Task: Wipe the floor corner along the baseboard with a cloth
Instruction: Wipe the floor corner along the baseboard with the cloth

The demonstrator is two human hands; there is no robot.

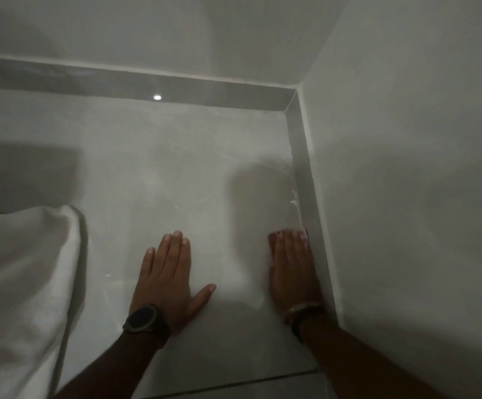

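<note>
Head view: left hand (pixel 168 276) flat on the pale tiled floor (pixel 176 168), fingers spread open, palm down, holding nothing; dark watch (pixel 142 318) on its wrist. Right hand (pixel 293 266) pressed flat on a red cloth (pixel 273 240), fingers extended over it, not curled; cloth mostly hidden beneath the hand, only a red edge showing at the fingertips. Cloth lying on the floor, touching the grey baseboard (pixel 310 203) on the right, well short of the corner (pixel 291 106). Bracelet (pixel 301 308) on the right wrist. White fabric (pixel 23 269) bunched at the left edge. Right hand somewhat blurred.
</note>
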